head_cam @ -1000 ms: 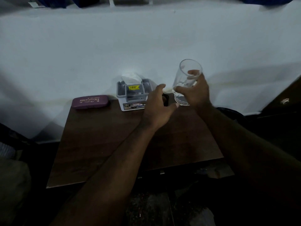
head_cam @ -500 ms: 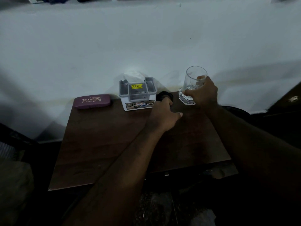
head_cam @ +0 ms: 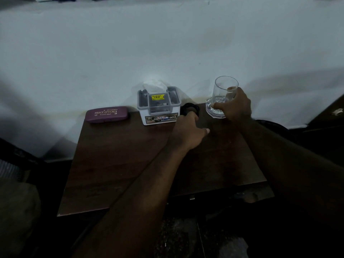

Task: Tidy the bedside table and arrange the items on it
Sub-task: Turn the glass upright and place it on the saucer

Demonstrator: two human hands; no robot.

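Note:
A clear drinking glass (head_cam: 224,94) stands upright at the back right of the dark wooden bedside table (head_cam: 119,161), and my right hand (head_cam: 234,107) is wrapped around it. A small black round object (head_cam: 189,108) lies between the glass and a white tissue box (head_cam: 159,106) with a grey lid. My left hand (head_cam: 188,132) rests on the table with its fingers on that black object. A maroon spectacle case (head_cam: 107,114) lies at the back left.
A white wall (head_cam: 167,43) runs right behind the table's back edge. Dark furniture (head_cam: 329,116) stands to the right, and a dim shape with striped fabric (head_cam: 9,170) sits to the left. The floor in front is dark.
My right hand has brought the tilted, lifted glass down upright at the table's back right. My left hand has come down with the black object onto the table beside the tissue box.

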